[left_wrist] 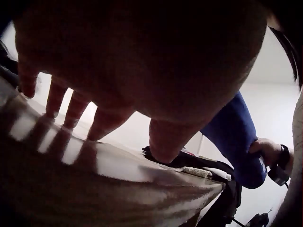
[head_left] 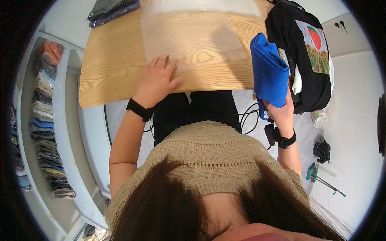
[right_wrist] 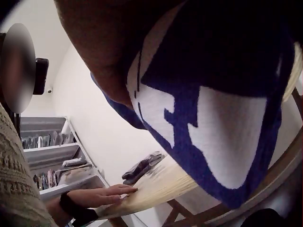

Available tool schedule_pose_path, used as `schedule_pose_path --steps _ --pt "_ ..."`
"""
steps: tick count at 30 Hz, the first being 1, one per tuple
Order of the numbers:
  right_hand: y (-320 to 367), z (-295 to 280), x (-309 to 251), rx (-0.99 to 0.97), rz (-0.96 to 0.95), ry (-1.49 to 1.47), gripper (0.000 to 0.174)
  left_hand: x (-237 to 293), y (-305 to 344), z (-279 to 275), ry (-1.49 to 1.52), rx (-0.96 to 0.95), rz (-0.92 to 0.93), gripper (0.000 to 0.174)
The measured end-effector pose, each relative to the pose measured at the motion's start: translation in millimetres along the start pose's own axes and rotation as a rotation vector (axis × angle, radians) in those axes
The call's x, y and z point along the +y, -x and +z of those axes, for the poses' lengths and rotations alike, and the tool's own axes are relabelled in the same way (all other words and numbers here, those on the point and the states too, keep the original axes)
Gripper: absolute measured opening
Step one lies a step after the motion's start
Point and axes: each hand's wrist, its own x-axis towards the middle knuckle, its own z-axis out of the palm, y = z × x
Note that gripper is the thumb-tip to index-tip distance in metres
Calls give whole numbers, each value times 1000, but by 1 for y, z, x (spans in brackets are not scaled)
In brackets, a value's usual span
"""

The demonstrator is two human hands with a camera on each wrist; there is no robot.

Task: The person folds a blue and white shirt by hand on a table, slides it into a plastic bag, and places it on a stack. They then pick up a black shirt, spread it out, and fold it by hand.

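My right hand [head_left: 282,111] grips a folded blue garment [head_left: 270,76] by its lower end, beside the table's right side. Seen from the right wrist, the garment's underside carries a white print [right_wrist: 232,137]. My left hand [head_left: 158,79] rests at the table's front edge with fingers spread. Its fingertips touch the near left part of a clear plastic bag [head_left: 189,34] lying flat on the wood. In the left wrist view the left fingers [left_wrist: 111,123] reach down to the shiny surface, the thumb apart from them.
A wooden table [head_left: 108,68] stands in front of me. Dark packed clothes [head_left: 112,12] lie at its far left, a whitish stack of plastic [head_left: 209,6] at the far edge. A black garment with a strawberry picture [head_left: 313,48] is at right. Shelves of folded clothes [head_left: 50,132] line the left.
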Motion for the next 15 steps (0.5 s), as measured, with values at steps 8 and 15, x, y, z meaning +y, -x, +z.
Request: schedule_pose_path --steps 8,15 --pt "-8 13 -21 -249 -309 223 41 4 -13 0 74 202 35 42" --pt "-26 43 -48 -412 -451 375 32 25 -12 -18 230 451 11 46"
